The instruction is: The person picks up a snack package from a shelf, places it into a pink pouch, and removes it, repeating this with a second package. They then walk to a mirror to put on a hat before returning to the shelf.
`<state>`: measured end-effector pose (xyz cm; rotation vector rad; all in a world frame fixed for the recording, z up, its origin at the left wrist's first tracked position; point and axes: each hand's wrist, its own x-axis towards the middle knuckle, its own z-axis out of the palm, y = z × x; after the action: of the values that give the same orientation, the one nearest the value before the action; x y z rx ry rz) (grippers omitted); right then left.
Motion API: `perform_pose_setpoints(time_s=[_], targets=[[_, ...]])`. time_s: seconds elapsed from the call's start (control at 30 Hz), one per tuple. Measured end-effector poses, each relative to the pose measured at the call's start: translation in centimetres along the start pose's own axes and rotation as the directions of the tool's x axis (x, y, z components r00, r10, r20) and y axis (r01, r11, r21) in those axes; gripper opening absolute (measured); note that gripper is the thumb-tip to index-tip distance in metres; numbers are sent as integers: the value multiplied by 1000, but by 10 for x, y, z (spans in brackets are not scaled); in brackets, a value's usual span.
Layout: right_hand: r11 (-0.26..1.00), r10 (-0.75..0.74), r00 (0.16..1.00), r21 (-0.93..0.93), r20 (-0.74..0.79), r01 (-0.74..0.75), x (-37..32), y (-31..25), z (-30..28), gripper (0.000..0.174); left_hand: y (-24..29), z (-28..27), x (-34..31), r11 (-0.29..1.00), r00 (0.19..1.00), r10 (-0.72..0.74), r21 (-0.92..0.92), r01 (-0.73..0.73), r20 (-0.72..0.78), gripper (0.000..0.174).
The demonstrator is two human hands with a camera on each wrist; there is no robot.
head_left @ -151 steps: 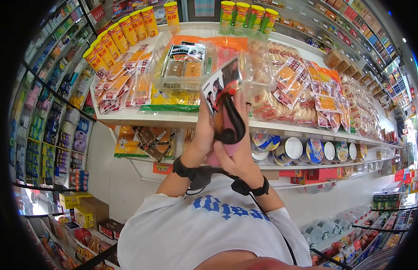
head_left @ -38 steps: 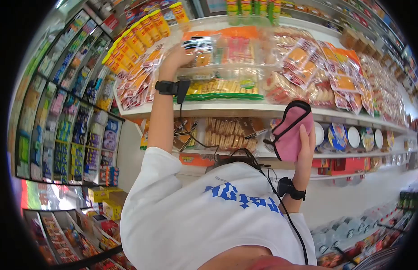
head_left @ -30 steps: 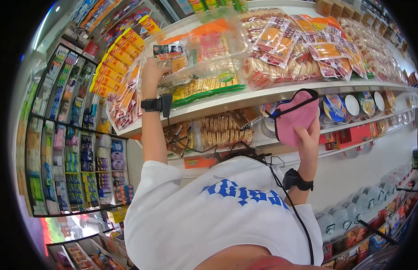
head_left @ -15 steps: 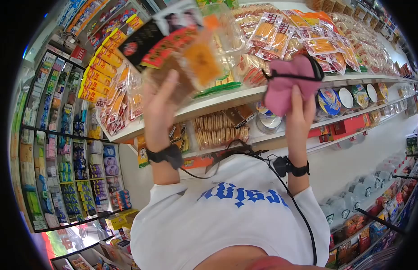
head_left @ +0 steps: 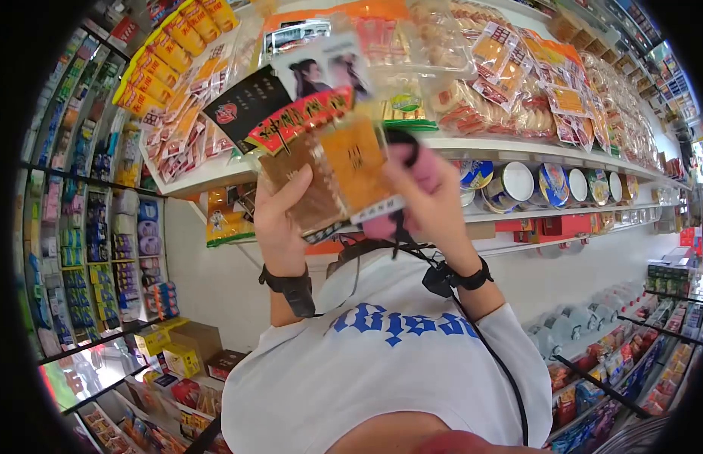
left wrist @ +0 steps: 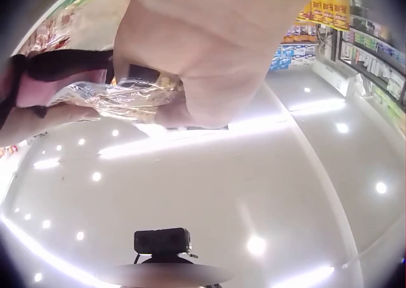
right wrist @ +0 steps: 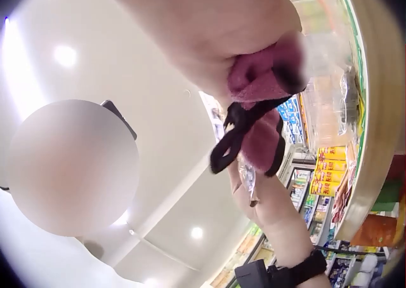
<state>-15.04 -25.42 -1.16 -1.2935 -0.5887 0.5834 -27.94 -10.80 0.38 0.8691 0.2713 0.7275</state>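
In the head view my left hand (head_left: 279, 223) grips a flat snack packet (head_left: 351, 163) by its lower left side, thumb across the front. The packet has a black and red printed top, with brown and orange slabs under clear film, and is held up tilted before the shelf. My right hand (head_left: 438, 216) holds a pink cloth mask (head_left: 425, 168) with black trim and straps, its fingers at the packet's right edge. The packet partly hides the mask. In the right wrist view the fuzzy mask (right wrist: 263, 81) hangs bunched from the hand, black strap dangling.
Behind the hands runs a white shelf (head_left: 472, 144) bearing a clear plastic box (head_left: 442, 64), orange snack packs (head_left: 496, 64) and bagged crackers (head_left: 480, 110). Yellow cans (head_left: 170, 57) stand at the back left. On the lower shelf are several round tubs (head_left: 518, 181).
My left hand has left the box on the shelf, picked up the snack packet and brought it toward my chest. The right hand with the mask has moved left to the packet's edge.
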Motion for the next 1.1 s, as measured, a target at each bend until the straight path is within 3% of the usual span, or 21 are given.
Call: perform_pose_setpoints(time_s=[0.03,0.1,0.13,0.17,0.2,0.23,0.27,0.33,0.37,0.43,0.5,0.53,0.6,0.63,0.73,0.77,0.87,0.9,1.0,1.03,1.1], targets=[[981,174,975,-64,-139,-184,1,-18,-4,22,-2,-8,8,994,998,26,-110,-21,49,42],[990,-142,949,-55,-283,132,6,-9,8,23,2,-18,8,970,997,-27,-238,44,75,39],[955,-292,889,-62,-352,289,10,-1,14,23,4,-21,8,952,994,-50,-298,76,93,38],[945,-264,919,-271,-291,186,3,4,20,30,2,-20,5,940,997,-38,-335,56,61,44],[790,-425,904,-502,-36,351,5,8,29,39,-4,-26,2,967,1000,-13,-255,15,11,45],[662,-437,874,-583,210,471,8,12,47,53,-17,-36,-1,985,999,14,-172,-19,-36,46],[530,-422,790,-586,444,613,10,16,64,67,-31,-49,-3,995,996,46,-84,-53,-79,48],[507,-380,719,-520,582,688,-5,34,89,64,-43,-63,-3,989,980,119,103,-104,-157,54],[490,-331,700,-519,633,700,-4,32,89,64,-39,-64,1,956,976,216,-212,-204,38,53],[462,-322,706,-546,631,699,7,23,87,63,-36,-64,1,822,943,277,-553,-134,182,55],[437,-412,746,-605,523,665,30,21,81,62,-34,-44,-13,992,997,69,-105,-66,28,61],[491,-445,764,-586,467,644,34,20,79,62,-34,-34,-19,993,998,-36,106,42,-49,66],[589,-507,785,-523,356,616,43,19,75,61,-25,-14,-12,997,991,-63,-27,66,115,69],[575,-507,783,-536,359,618,32,16,77,54,-17,-11,-11,998,993,-39,50,34,114,70],[435,-470,599,-420,649,797,12,11,67,48,-5,10,-22,990,991,-134,-48,133,-19,71],[445,-470,588,-398,658,802,14,4,60,42,-10,14,-23,996,998,-67,-53,68,13,71],[429,-556,565,-371,609,823,31,-12,32,41,-52,5,-31,899,998,-12,437,35,-55,68],[428,-601,564,-369,566,825,38,-11,24,37,-72,10,-37,836,989,102,548,-26,-109,64],[597,-525,676,-342,517,725,41,-6,-6,34,-73,56,-49,803,994,13,594,55,-110,59],[622,-533,682,-315,500,717,42,-4,-16,28,-81,69,-55,854,988,-12,512,91,-155,53],[780,-316,762,-302,565,547,41,1,-40,27,-96,87,-65,813,985,2,574,98,-170,50]])
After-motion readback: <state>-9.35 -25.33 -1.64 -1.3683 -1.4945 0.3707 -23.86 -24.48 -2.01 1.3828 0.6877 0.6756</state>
